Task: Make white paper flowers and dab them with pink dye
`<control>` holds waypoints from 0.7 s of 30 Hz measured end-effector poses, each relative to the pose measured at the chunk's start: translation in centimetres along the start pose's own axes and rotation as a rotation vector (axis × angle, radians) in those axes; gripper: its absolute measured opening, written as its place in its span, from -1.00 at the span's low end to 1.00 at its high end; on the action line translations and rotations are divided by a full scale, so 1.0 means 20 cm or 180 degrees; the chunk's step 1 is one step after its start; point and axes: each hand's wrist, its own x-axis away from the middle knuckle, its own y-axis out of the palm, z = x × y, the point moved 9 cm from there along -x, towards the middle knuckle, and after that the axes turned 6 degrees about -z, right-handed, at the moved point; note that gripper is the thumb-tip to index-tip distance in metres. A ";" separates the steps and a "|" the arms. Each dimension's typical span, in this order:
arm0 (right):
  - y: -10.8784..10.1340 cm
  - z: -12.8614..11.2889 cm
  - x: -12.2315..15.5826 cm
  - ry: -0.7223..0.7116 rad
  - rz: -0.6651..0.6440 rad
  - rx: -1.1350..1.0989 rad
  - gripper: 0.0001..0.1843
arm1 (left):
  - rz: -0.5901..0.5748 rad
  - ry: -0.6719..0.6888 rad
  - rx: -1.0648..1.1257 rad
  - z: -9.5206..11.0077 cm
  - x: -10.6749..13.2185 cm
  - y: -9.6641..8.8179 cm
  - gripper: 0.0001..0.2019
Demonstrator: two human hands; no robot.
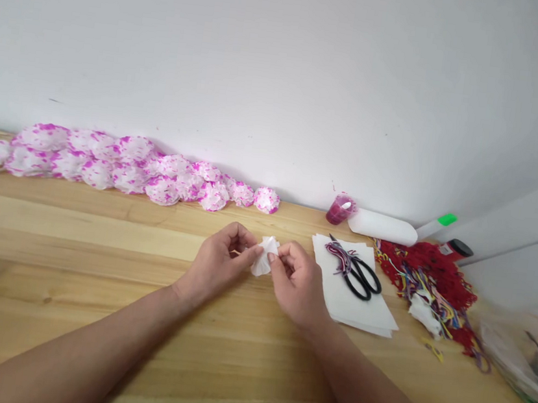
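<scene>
Between my hands, above the middle of the wooden table, is a small pleated piece of white tissue paper (264,263). My left hand (223,253) pinches its left side between thumb and fingers. On the other side, the thumb and fingers of my right hand (296,280) pinch it too. Just right of my right hand lies a stack of white paper sheets (367,315). Black-handled scissors (362,278) rest on that stack, beside a small bundle of purple and white yarn pieces (339,257).
White and magenta paper pompoms (90,160) line the wall at the back left. A cup of magenta liquid (339,209) and a white bottle (383,227) stand and lie behind the sheets. Red material (430,267) with yarn scraps and a clear plastic bag (520,350) sit at right.
</scene>
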 end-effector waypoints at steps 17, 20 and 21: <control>-0.03 -0.07 0.02 -0.0265 0.0210 0.0599 -0.89 | 0.0122 0.0329 -0.0732 0.10 0.05 0.02 -0.91; -0.03 -0.02 0.00 -0.0049 0.0185 0.0182 -0.82 | 0.0121 0.0118 -0.0255 0.02 0.03 0.01 -0.85; -0.04 -0.01 0.00 0.0009 0.0174 0.0080 -0.80 | 0.0106 0.0052 -0.0121 0.00 0.02 0.00 -0.83</control>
